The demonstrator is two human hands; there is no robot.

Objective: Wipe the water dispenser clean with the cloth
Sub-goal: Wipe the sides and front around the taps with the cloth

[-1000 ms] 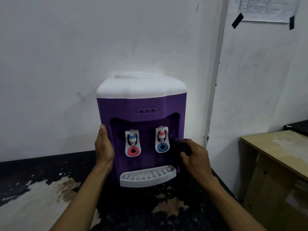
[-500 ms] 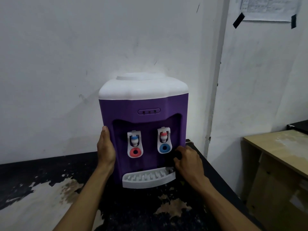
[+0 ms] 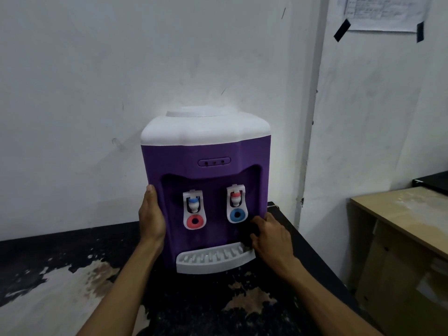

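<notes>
Right hand (image 3: 271, 238) over cloth (image 3: 246, 232) on dispenser (image 3: 206, 151)

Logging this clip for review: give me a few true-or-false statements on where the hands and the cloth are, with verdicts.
1. The left hand rests against the water dispenser's left side. True.
2. A water bottle sits on the dispenser. False: its white top carries none.
3. The right hand holds the cloth on that white top. False: the cloth is low in the recess, just above the drip tray.
4. A paper is taped to the wall. True.
</notes>
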